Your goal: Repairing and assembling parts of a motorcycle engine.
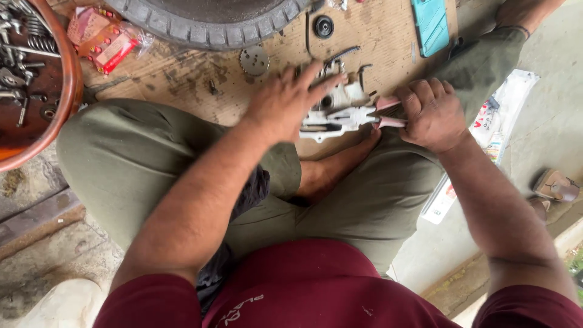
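Maroon shirt (303, 285) — hands on, seemingly, pliers (379, 113).

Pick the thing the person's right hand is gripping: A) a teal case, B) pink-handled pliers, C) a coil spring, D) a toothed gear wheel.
B: the right hand is closed around the pink handles of the pliers, whose tip meets the white metal part under the left hand; the gear wheel lies untouched on the board.
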